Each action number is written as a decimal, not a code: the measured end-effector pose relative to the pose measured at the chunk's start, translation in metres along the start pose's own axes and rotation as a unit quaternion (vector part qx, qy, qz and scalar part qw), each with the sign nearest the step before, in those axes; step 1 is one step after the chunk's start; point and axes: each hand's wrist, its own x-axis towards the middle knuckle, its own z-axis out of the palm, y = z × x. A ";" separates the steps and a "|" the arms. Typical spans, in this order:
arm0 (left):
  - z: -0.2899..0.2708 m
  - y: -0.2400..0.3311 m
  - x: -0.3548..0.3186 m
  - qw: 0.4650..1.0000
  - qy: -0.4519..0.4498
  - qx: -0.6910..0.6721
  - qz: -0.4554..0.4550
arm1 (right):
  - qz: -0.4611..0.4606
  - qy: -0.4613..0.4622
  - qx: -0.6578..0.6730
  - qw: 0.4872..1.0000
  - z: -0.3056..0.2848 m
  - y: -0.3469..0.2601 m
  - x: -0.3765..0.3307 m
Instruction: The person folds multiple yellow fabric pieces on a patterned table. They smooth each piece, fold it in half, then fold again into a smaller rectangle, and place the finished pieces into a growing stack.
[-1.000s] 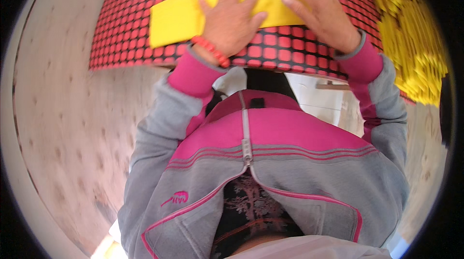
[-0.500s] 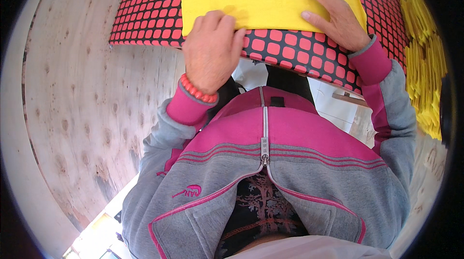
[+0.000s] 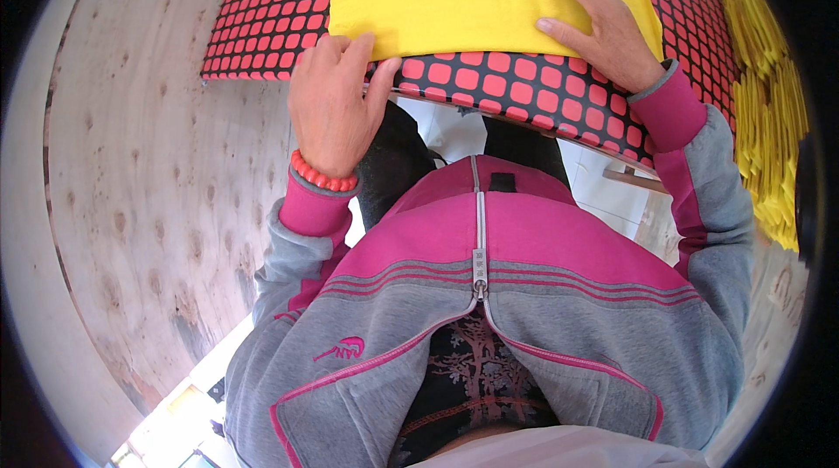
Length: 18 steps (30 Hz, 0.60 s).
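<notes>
A folded yellow cloth lies as a long flat strip on a table covered in red squares on black. My left hand, with a red bead bracelet at the wrist, is at the cloth's near left corner. Its fingers are bent, with the tips at the corner, and the thumb stands apart over the table edge; nothing is gripped. Across the right part of the cloth lies my right hand, open, its fingers spread and thumb apart, pressing flat on the fabric.
At the far right hangs or stands a stack of folded yellow cloths. The patterned table cover curves down at its near edge, close in front of my body. Pale wooden boarding fills the left side.
My left hand has slid left and slightly toward me along the near edge of the cloth, to its corner. The right hand has stayed almost in place.
</notes>
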 end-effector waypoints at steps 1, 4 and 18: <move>0.000 0.002 0.003 0.999 0.021 0.011 0.022 | -0.001 -0.001 -0.002 1.000 0.000 -0.001 0.000; 0.012 0.011 0.021 0.994 0.070 0.003 0.086 | -0.003 0.001 -0.007 1.000 0.000 -0.001 0.002; 0.008 0.007 0.007 0.998 0.011 -0.059 0.016 | 0.006 0.031 -0.030 0.999 -0.004 -0.013 0.002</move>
